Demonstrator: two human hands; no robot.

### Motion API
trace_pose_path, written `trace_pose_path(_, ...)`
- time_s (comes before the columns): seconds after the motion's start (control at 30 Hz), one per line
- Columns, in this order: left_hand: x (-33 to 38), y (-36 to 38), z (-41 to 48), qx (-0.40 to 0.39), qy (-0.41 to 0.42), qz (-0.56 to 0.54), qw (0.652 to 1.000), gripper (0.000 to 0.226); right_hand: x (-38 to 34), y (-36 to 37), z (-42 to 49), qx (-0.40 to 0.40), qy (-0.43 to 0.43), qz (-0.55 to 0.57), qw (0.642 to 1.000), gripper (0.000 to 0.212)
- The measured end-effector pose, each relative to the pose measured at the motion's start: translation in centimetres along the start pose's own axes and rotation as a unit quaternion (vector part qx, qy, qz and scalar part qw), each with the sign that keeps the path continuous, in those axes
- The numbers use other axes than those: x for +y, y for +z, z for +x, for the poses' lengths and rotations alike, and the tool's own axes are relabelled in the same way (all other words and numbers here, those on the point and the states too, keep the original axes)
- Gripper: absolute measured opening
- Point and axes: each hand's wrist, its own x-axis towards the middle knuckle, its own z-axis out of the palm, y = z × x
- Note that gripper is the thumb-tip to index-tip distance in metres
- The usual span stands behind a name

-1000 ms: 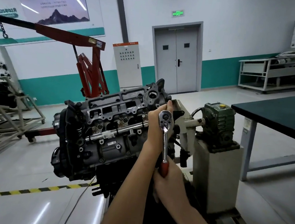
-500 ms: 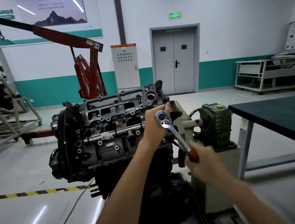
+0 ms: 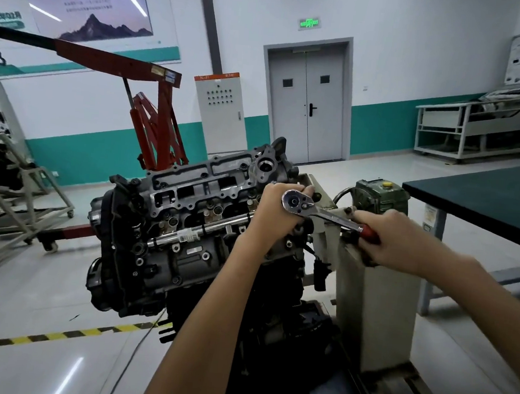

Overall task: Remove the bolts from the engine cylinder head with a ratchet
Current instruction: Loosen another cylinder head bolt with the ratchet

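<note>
On the cylinder head [image 3: 197, 192], ratchet [image 3: 322, 212] near-level, handle pointing right, right hand [image 3: 395, 238] gripping it, left hand [image 3: 276, 216] clasping its head.

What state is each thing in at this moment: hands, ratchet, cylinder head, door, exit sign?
cylinder head: cover off, top exposed.
ratchet: head at the cylinder head's right end, handle pointing right, slightly downward.
left hand: curled around the ratchet head.
right hand: grips the red handle.
double door: closed.
exit sign: lit.

Head-worn camera faces forward and down, near the engine [image 3: 186, 253]
</note>
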Motion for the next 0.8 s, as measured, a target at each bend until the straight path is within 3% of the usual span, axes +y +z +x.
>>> trace_pose_path(0.07, -0.3, 0.3, -0.2, 0.047, -0.007, -0.033, 0.998, 0.052, -0.6, 1.0, -0.2, 0.019, 0.016, 0.031, 0.999, 0.011)
trace_pose_path(0.13, -0.3, 1.0, -0.5, 0.097, -0.013, -0.047, 0.994, 0.052, -3.0, 4.4, -1.9, 0.047, 0.082, 0.145, 0.985, 0.018)
trace_pose_path(0.23, 0.1, 2.1, -0.4, 0.159, -0.041, -0.054, 0.985, 0.052, -8.6, 9.5, -3.2, 0.121, 0.151, 0.339, 0.921, 0.014)
trace_pose_path(0.3, 0.3, 2.3, -0.3, 0.184, -0.043, -0.026, 0.982, 0.052, -11.8, 11.3, -2.7, 0.108, 0.166, 0.457, 0.867, 0.017)
trace_pose_path(0.33, 0.3, 2.2, -0.3, 0.182, -0.035, -0.015, 0.983, 0.051, -12.4, 11.7, -2.6, 0.106, 0.165, 0.476, 0.857, 0.018)
trace_pose_path(0.4, 0.1, 1.7, -0.4, 0.142, -0.026, -0.029, 0.989, 0.051, -10.8, 10.4, -2.7, 0.098, 0.155, 0.421, 0.888, 0.022)
trace_pose_path(0.53, 0.1, 0.0, -0.1, 0.015, -0.008, -0.006, 1.000, 0.055, -3.1, 3.9, -2.0, 0.019, 0.063, 0.167, 0.984, 0.012)
trace_pose_path(0.63, 0.0, -0.3, 0.1, -0.010, -0.007, 0.015, 1.000, 0.057, -0.6, 0.3, -0.1, 0.017, 0.018, -0.007, 1.000, 0.016)
trace_pose_path(0.7, -0.2, 0.0, 0.0, 0.021, -0.021, -0.020, 0.999, 0.054, -1.2, 1.3, -0.5, 0.029, 0.039, 0.033, 0.998, 0.016)
trace_pose_path(0.8, -0.1, 1.1, -0.2, 0.092, -0.043, -0.035, 0.994, 0.052, -5.7, 6.4, -2.8, 0.091, 0.126, 0.204, 0.967, 0.017)
